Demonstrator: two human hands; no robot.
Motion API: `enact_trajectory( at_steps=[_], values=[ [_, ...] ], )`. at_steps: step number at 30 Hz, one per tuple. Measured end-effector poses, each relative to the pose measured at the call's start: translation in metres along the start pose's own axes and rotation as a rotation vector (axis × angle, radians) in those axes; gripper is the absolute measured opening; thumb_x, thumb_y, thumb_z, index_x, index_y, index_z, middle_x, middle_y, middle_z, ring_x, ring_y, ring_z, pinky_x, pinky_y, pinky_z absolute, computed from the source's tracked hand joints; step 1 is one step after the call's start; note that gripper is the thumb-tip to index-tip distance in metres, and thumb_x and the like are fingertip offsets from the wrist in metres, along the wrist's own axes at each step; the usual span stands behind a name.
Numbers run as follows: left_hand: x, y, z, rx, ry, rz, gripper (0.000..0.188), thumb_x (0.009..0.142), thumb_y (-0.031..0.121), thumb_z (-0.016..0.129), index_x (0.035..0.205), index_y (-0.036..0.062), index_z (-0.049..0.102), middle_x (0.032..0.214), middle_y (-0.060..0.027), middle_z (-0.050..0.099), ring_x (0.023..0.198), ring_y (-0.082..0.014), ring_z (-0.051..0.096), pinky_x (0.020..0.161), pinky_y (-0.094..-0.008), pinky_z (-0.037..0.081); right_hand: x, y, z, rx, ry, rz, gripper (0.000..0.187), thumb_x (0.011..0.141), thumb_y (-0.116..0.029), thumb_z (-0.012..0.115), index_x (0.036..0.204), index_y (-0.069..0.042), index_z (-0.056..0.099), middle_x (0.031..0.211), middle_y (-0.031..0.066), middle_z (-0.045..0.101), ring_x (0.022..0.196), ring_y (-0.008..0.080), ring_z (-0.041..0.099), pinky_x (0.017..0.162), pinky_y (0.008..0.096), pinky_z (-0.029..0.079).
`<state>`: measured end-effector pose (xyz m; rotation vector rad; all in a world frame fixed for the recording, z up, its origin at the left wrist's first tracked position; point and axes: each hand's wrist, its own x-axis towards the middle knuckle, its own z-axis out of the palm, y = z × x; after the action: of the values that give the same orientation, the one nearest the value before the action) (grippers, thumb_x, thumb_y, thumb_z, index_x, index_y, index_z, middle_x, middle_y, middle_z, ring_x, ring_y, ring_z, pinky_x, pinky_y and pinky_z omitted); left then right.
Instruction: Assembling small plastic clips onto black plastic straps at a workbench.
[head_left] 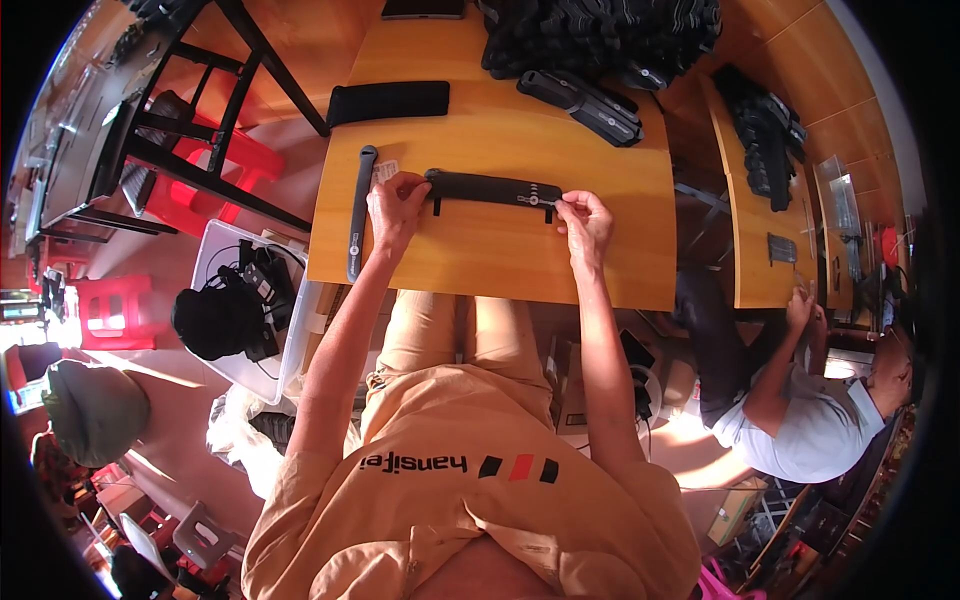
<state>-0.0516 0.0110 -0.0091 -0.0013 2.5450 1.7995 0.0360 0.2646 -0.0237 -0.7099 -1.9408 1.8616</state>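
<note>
In the head view, a black padded band (pixel 490 188) runs crosswise over the wooden surface (pixel 480 255); whether it is lifted cannot be told. Its left end is pinched by the left grip (pixel 398 207), its right end by the right grip (pixel 587 222). The ends are best kept level under a light, even pull, so that twisting is avoided. The two short tabs (pixel 549 215) below should be left unfolded, and the second band (pixel 357 230), just beside the left grip, undisturbed.

Tan shirt (pixel 460 425) has dark lettering (pixel 412 464), upside down in view, plus black-red-black bars (pixel 520 467). Held black strip (pixel 485 188) and second strip (pixel 360 210) show small white print (pixel 537 200).
</note>
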Motion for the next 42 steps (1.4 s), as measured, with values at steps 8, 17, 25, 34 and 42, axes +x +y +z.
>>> enact_trajectory(
  at_steps=[8,17,25,34,42],
  values=[
    [-0.0002,0.0015,0.0004,0.000,0.005,-0.019,0.013,0.076,0.010,0.068,0.082,-0.0011,0.066,0.063,-0.0072,0.063,0.048,-0.0094,0.055,0.044,-0.0239,0.045,0.0007,0.0017,-0.0003,-0.005,0.004,-0.004,0.009,0.077,-0.005,0.066,0.085,-0.007,0.061,0.072,-0.0023,0.057,0.061,0.0048,0.055,0.048,0.0184,0.045],
    [-0.0002,0.0037,-0.0001,-0.012,-0.004,-0.034,0.012,0.076,0.009,0.068,0.081,-0.0012,0.065,0.061,-0.0064,0.063,0.047,-0.0092,0.055,0.043,-0.0233,0.044,0.0007,-0.0022,0.0023,-0.006,0.015,0.003,0.008,0.077,-0.003,0.065,0.083,-0.006,0.061,0.071,-0.0016,0.058,0.061,0.0051,0.054,0.048,0.0189,0.046],
    [0.0018,-0.0025,0.0033,-0.017,0.013,0.008,0.012,0.076,0.010,0.068,0.080,-0.0016,0.065,0.059,-0.0072,0.062,0.046,-0.0101,0.055,0.043,-0.0245,0.044,0.0020,-0.0033,0.0018,-0.033,0.022,0.019,0.008,0.076,-0.003,0.065,0.082,-0.005,0.061,0.071,-0.0010,0.058,0.060,0.0057,0.054,0.048,0.0194,0.046],
    [0.0009,-0.0022,0.0027,0.005,0.017,0.002,0.013,0.076,0.010,0.068,0.079,-0.0020,0.065,0.059,-0.0074,0.063,0.046,-0.0107,0.056,0.043,-0.0249,0.044,0.0008,-0.0054,0.0032,-0.039,0.023,0.040,0.007,0.076,-0.004,0.066,0.080,-0.006,0.061,0.068,-0.0015,0.057,0.059,0.0056,0.054,0.048,0.0196,0.047],
    [0.0010,-0.0023,0.0036,0.011,0.024,0.001,0.012,0.075,0.009,0.068,0.079,-0.0013,0.065,0.060,-0.0073,0.063,0.047,-0.0107,0.057,0.044,-0.0248,0.045,0.0015,-0.0046,0.0034,-0.044,0.033,0.022,0.006,0.076,-0.004,0.066,0.079,-0.005,0.061,0.068,-0.0013,0.057,0.058,0.0056,0.054,0.048,0.0196,0.047]
  ],
)
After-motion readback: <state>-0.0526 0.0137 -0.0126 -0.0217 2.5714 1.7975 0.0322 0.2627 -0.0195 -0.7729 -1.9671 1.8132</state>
